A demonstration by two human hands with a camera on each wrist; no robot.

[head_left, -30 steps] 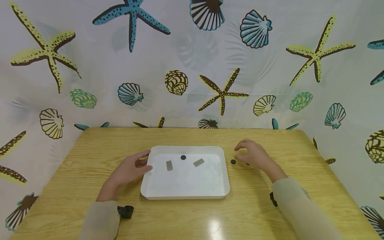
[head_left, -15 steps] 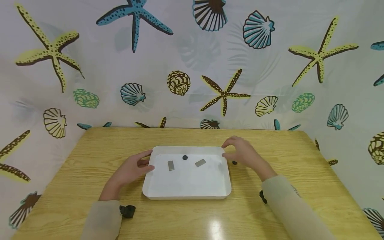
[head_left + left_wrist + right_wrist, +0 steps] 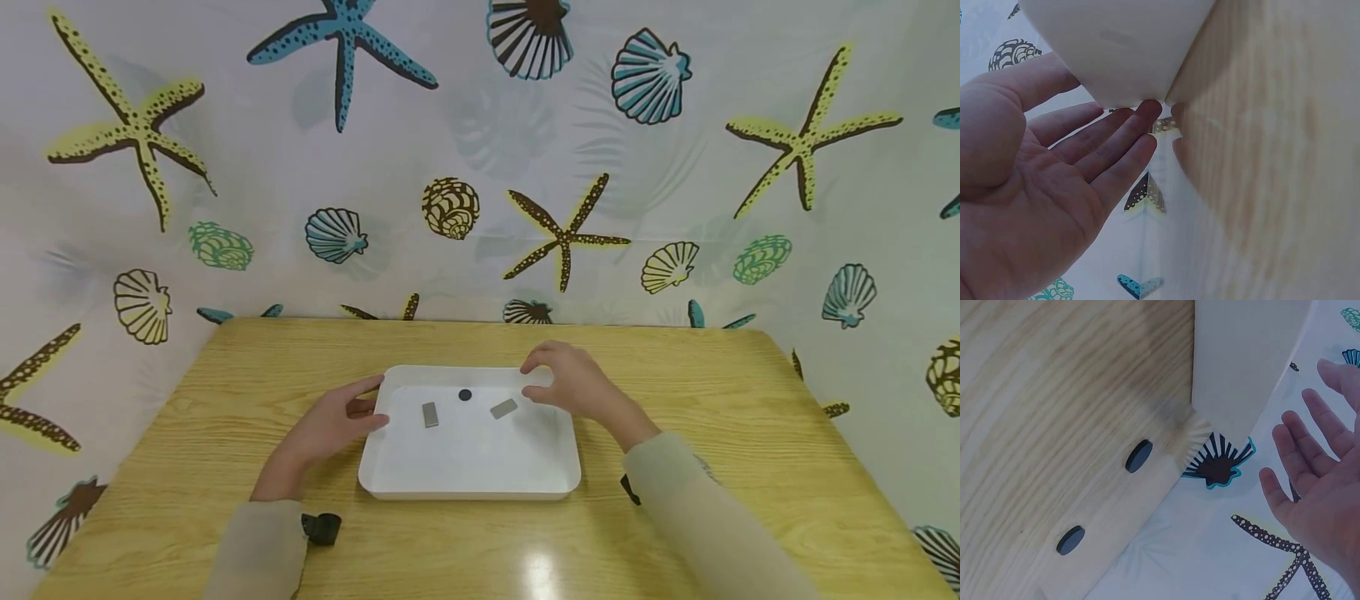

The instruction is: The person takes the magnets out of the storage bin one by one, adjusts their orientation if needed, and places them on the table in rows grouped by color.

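A shallow white tray [image 3: 468,454] lies on the table. Inside it are two small grey rectangular pieces, one on the left [image 3: 430,414] and one on the right [image 3: 504,408], and a black disc [image 3: 465,395] near the back wall. My left hand [image 3: 333,425] holds the tray's left side, thumb over the rim and fingertips against the outer wall at the back corner [image 3: 1125,81]. Over the tray's back right corner hovers my right hand [image 3: 570,383], thumb and fingers spread apart around nothing. Its thumb tip is close to the right grey piece.
Two more black discs, a nearer one [image 3: 1139,456] and another [image 3: 1070,540], lie on the wooden table [image 3: 675,517] beyond the tray's right side, hidden by the right hand and arm in the head view. A cloth [image 3: 480,133] printed with shells and starfish stands behind the table.
My right hand has moved left, from beside the black discs on the table to over the tray's back right corner. My left hand has stayed at the tray.
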